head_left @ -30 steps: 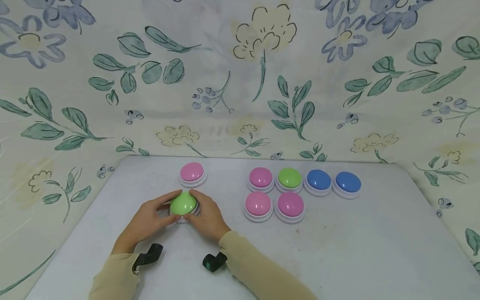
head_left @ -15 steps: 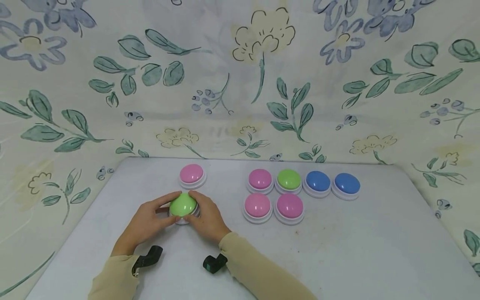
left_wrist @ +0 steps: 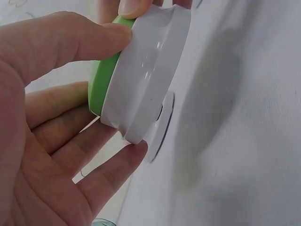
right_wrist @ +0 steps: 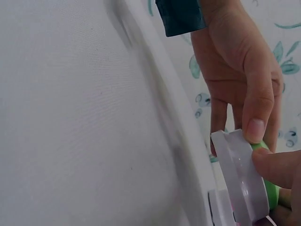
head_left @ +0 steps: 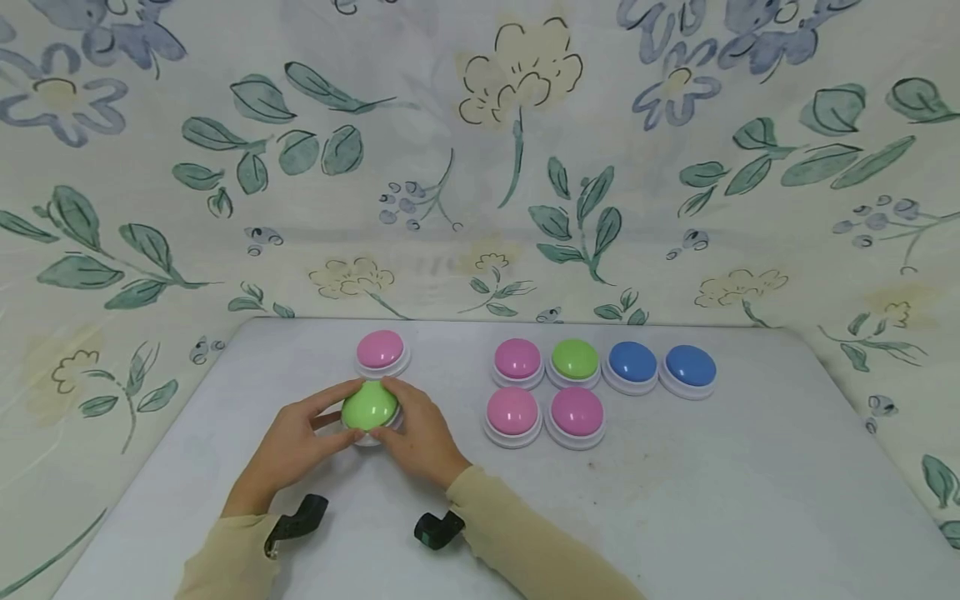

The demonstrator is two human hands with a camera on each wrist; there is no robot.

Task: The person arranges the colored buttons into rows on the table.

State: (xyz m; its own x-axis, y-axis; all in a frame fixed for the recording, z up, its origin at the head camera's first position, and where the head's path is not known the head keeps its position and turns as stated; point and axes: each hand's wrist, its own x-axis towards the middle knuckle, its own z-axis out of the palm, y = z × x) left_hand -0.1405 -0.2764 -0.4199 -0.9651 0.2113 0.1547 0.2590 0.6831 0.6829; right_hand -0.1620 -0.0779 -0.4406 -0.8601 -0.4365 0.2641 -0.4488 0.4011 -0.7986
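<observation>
A round push button with a green dome (head_left: 369,405) and a white base sits between both hands, left of the table's middle. My left hand (head_left: 300,437) grips its left side, with thumb in front and fingers behind. From the right, my right hand (head_left: 422,433) pinches it the same way. In the left wrist view the white base (left_wrist: 143,70) is tilted up on edge, and a shadow falls on the table beside it. The right wrist view shows both thumbs on the button's white side (right_wrist: 244,183). Just behind it stands a pink button (head_left: 379,350).
On the white table (head_left: 720,508), a back row to the right has a pink button (head_left: 517,358), a green button (head_left: 575,359) and two blue buttons (head_left: 691,367). Two more pink buttons (head_left: 577,412) stand in front. A flowered cloth (head_left: 420,108) hangs behind.
The held green button and both hands have shifted slightly right and toward the pink button behind. The head view has drifted a little; the other buttons keep their places.
</observation>
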